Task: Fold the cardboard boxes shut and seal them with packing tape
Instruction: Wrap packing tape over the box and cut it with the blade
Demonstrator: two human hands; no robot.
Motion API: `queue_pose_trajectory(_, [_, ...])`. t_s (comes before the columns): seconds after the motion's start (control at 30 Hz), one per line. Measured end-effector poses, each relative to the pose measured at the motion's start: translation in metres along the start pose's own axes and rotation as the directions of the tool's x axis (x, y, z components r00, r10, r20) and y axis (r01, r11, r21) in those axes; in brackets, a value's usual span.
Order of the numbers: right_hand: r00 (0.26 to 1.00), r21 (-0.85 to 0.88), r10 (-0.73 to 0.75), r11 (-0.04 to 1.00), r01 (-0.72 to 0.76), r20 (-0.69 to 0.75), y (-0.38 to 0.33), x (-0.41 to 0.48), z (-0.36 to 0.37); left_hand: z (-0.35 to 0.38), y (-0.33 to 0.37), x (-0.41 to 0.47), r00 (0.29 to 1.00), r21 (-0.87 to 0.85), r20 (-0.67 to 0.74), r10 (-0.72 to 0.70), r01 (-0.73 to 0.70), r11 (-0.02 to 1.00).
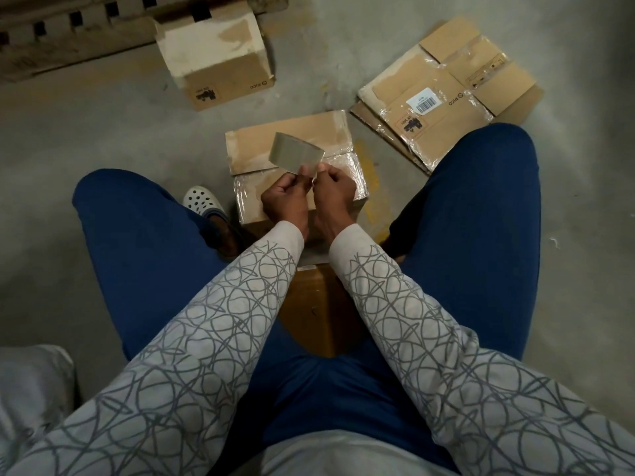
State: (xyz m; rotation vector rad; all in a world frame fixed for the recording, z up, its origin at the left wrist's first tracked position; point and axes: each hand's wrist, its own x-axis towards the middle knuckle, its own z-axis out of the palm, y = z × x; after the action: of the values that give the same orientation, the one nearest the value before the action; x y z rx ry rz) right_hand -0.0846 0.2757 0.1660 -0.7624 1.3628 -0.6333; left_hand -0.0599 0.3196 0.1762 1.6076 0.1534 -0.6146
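A roll of clear packing tape (296, 153) is held up over a small cardboard box (288, 146) that stands on the floor between my knees. My left hand (287, 197) grips the roll at its lower edge. My right hand (331, 190) pinches at the tape's loose end beside the roll. The box's flaps are folded down, and shiny tape covers its near half. Another closed box (220, 60) stands farther off at the upper left. A flattened box (446, 94) with a barcode label lies at the upper right.
I am seated on a cardboard box (319, 304) with blue-trousered legs spread either side. A white perforated clog (202, 201) rests left of the small box. A wooden pallet (62, 32) runs along the top left. Grey cloth (31, 389) lies at the lower left. The floor is bare concrete.
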Motion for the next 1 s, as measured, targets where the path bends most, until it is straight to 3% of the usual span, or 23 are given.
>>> queue_pose_trajectory(0.27, [0.993,-0.122,-0.114,0.986,0.11,-0.028,0.001,-0.012,0.001,0.0,-0.001,-0.005,0.997,0.025,-0.06,-0.048,0.05,0.998])
queue_pose_trajectory(0.5, [0.961,-0.263,-0.266,0.925,0.275,0.068,-0.007,-0.035,-0.004,-0.005,0.002,0.002,0.983,-0.059,-0.037,-0.178,0.176,0.983])
queue_pose_trajectory(0.57, [0.944,-0.332,-0.307,0.884,0.329,0.119,-0.018,-0.032,-0.011,-0.006,0.006,0.002,0.974,0.024,-0.062,-0.218,0.219,0.975])
queue_pose_trajectory(0.63, [0.906,-0.517,-0.353,0.744,0.423,0.233,-0.032,-0.025,-0.02,-0.015,0.007,0.003,0.975,0.308,-0.15,-0.162,0.202,0.93])
queue_pose_trajectory(0.67, [0.878,-0.606,-0.361,0.636,0.478,0.313,-0.04,-0.02,-0.026,-0.022,0.009,0.003,0.99,0.494,-0.132,-0.058,0.116,0.862])
queue_pose_trajectory(0.73, [0.819,-0.689,-0.307,0.443,0.574,0.485,-0.054,-0.016,-0.038,-0.031,0.012,0.008,0.962,0.727,0.167,0.218,-0.269,0.632])
queue_pose_trajectory(0.8, [0.768,-0.692,-0.217,0.338,0.638,0.602,-0.063,-0.014,-0.048,-0.034,0.016,0.012,0.8,0.627,0.541,0.26,-0.589,0.51])
queue_pose_trajectory(0.83, [0.748,-0.686,-0.185,0.305,0.661,0.638,-0.064,-0.014,-0.051,-0.034,0.017,0.013,0.75,0.572,0.629,0.205,-0.625,0.531])
queue_pose_trajectory(0.9, [0.717,-0.671,-0.153,0.264,0.693,0.68,-0.061,-0.014,-0.057,-0.035,0.021,0.009,0.747,0.559,0.654,0.124,-0.586,0.586])
queue_pose_trajectory(1.0, [0.685,-0.643,-0.166,0.246,0.725,0.709,-0.058,-0.012,-0.063,-0.037,0.025,0.009,0.763,0.603,0.623,0.17,-0.607,0.517])
